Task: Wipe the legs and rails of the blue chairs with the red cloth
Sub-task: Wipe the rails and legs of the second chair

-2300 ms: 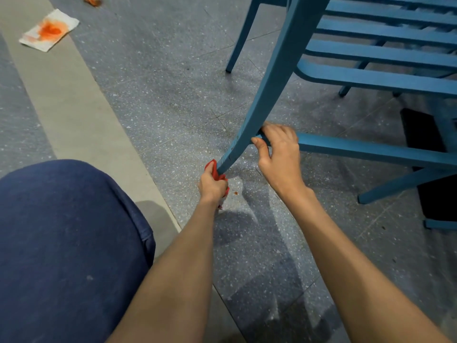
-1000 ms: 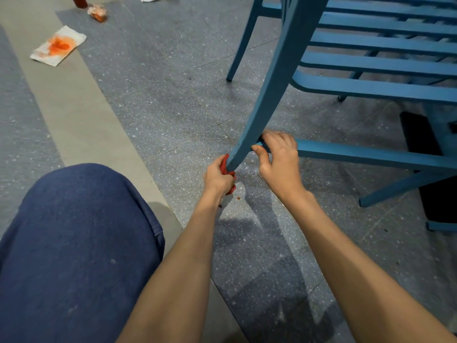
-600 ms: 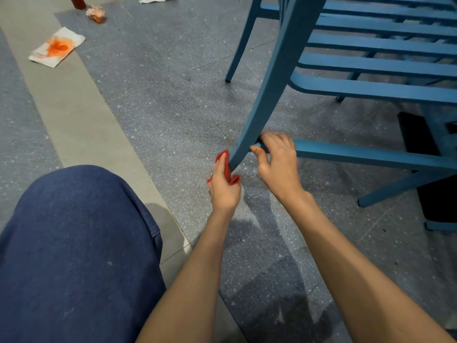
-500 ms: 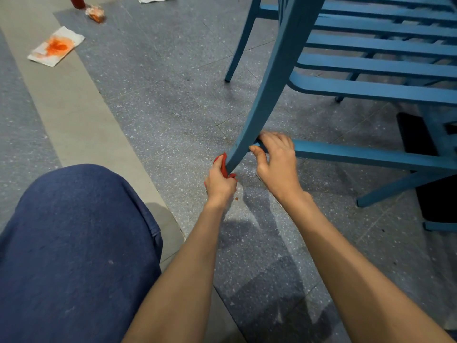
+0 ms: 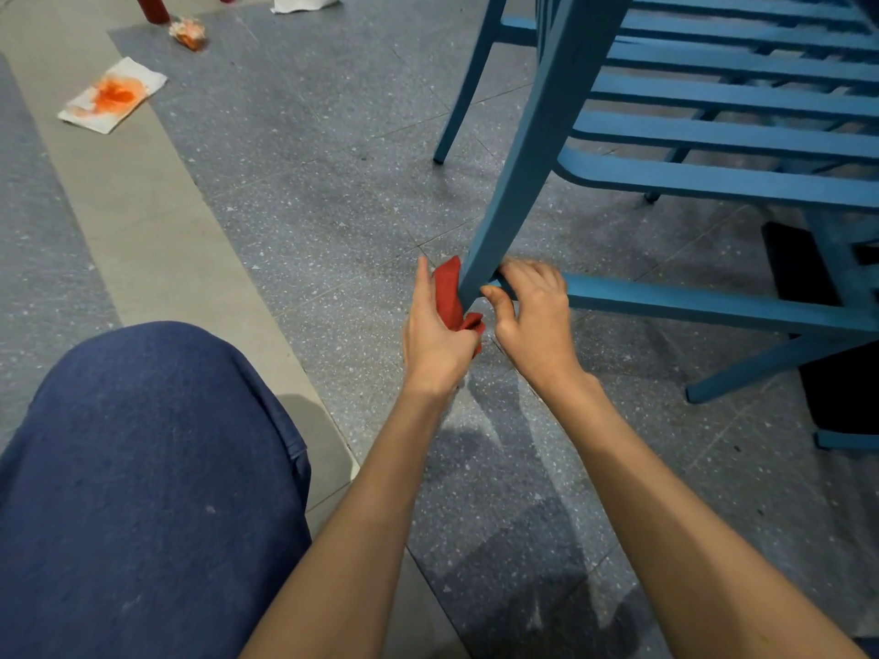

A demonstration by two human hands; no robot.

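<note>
Bare forearms [image 5: 666, 492]; dark blue trousers [image 5: 142, 492]

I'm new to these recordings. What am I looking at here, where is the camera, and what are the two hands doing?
There is no machine: a person wears a camera on the head, looking down at their own bare arms. The dark blue shape at lower left is their knee. The left hand holds a red cloth pressed against the lower part of a blue chair leg. The right hand grips the leg where the lower rail joins it. On the grey speckled floor lies a white napkin with an orange stain and other litter farther back.
</note>
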